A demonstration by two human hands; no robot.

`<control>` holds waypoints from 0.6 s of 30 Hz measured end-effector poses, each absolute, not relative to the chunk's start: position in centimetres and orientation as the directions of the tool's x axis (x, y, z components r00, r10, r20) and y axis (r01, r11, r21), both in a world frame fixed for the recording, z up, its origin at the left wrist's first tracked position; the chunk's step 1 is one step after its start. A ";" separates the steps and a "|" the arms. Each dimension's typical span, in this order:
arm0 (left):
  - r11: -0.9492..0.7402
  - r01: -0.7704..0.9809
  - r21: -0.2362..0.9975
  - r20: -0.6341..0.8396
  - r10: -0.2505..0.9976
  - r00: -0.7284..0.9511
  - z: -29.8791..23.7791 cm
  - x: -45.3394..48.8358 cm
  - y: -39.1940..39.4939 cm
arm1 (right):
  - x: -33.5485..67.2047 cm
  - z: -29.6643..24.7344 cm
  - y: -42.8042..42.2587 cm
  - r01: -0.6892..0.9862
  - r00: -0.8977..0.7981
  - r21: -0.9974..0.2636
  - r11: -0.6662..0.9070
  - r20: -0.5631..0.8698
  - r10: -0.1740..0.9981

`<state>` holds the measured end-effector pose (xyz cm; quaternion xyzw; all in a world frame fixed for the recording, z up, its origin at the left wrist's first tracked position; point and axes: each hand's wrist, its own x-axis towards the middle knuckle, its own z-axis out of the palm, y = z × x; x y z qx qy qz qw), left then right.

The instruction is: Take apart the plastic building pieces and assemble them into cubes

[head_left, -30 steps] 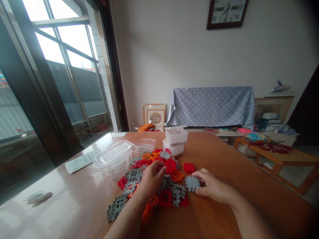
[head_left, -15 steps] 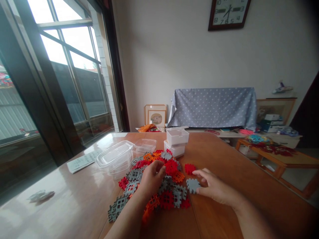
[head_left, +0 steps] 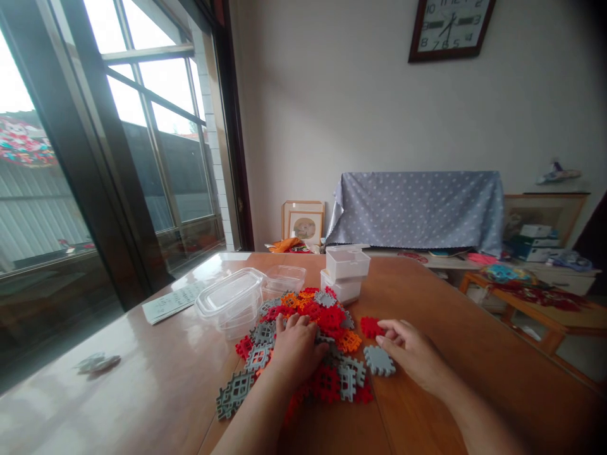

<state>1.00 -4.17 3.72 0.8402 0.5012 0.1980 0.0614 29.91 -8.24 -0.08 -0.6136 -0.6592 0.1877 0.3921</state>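
Note:
My left hand [head_left: 298, 349] lies palm down over a pile of square, notched plastic pieces [head_left: 327, 382] in red, grey and orange. Its fingers are spread and touch the pile, and the pieces beneath the palm are hidden. To the right of the pile, my right hand [head_left: 408, 346] has thumb and fingers closed at the right edge of a red notched piece [head_left: 370, 327], which lies on the table. Just below that, a solid grey notched piece [head_left: 379, 361] sits flat near the thumb.
Clear plastic containers [head_left: 230, 297] stand behind the pile on the left, and white lidded boxes [head_left: 348, 264] are stacked behind it. A printed sheet [head_left: 171, 304] and a small clear plastic bundle [head_left: 97, 363] lie to the left on the wooden table [head_left: 427, 291].
My left hand has gone from a pinch to spread fingers on the pile. My right thumb has moved from the grey piece up to the red one. The view has shifted slightly left.

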 end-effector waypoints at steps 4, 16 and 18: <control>-0.410 0.869 0.278 0.300 0.896 0.327 3.5 0.4 -3.5 | 29.6 -0.3 -8.0 0.660 0.093 -0.732 0.168 0.302 0.949; -0.298 0.788 0.539 0.303 0.941 0.148 3.9 -1.2 -1.7 | 25.1 2.2 -6.6 0.515 0.104 -0.844 0.150 0.236 0.966; -0.294 0.718 0.631 0.318 0.942 0.106 3.5 -1.3 -1.1 | 23.9 3.5 -5.5 0.466 0.122 -0.877 0.114 0.191 0.974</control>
